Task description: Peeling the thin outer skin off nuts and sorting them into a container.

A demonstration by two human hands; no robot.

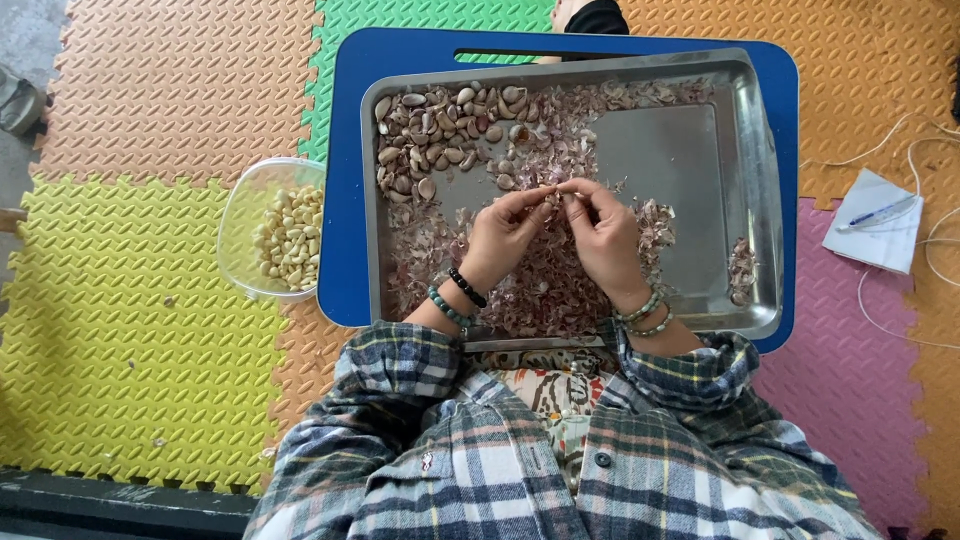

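A: Where is the clove being worked on?

B: The garlic clove (556, 192) sits pinched between the fingertips of both hands, held above the middle of the steel tray (700, 150). It is mostly hidden by the fingers, so I cannot tell how much skin is left on it.

A: And the grip?

B: The left hand (503, 238) closes narrowly on it with thumb and forefinger; the right hand (604, 236) meets it from the other side, fingertips drawn tight at the same spot. Both hold the one clove.

A: How far along does it look?

B: I'd judge well past halfway. Papery skins (560, 285) cover much of the tray floor under the wrists, and the clear plastic bowl (243, 230), left of the tray on the foam mats, holds a good heap of peeled cloves (291, 236). What remains is the pile of unpeeled cloves (440, 135) in the tray's far left corner, just beyond the hands.

A: Anything else nearby?

B: A blue board (350, 150) under the tray, and a paper with a pen (880, 212) well off to the right.
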